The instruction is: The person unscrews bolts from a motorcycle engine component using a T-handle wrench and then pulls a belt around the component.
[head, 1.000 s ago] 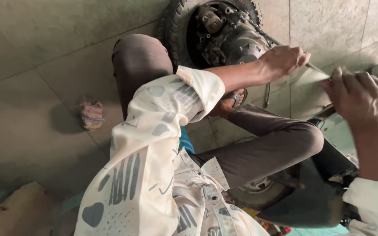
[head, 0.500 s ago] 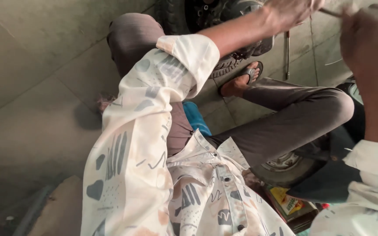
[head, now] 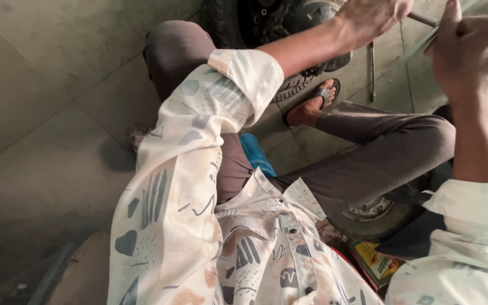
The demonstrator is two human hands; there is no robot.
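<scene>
Both hands raised far right: left hand (head: 371, 17) curled over a thin grey metal rod (head: 423, 19), right hand (head: 470, 48) fisted around its near end. Knobbly black rubber tyre (head: 289, 34) just below, beside a slim steel wrench (head: 371, 70) on the smooth concrete floor (head: 46, 113).

Cream shirt (head: 199, 226) — grey, peach shapes; brown trousers (head: 379, 152) — black tyre (head: 289, 22).

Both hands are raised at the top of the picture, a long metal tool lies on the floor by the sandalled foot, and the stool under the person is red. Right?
Not quite: the stool is blue, as the head view shows. The left hand and right hand are raised, and the metal tool lies by the sandalled foot.
</scene>
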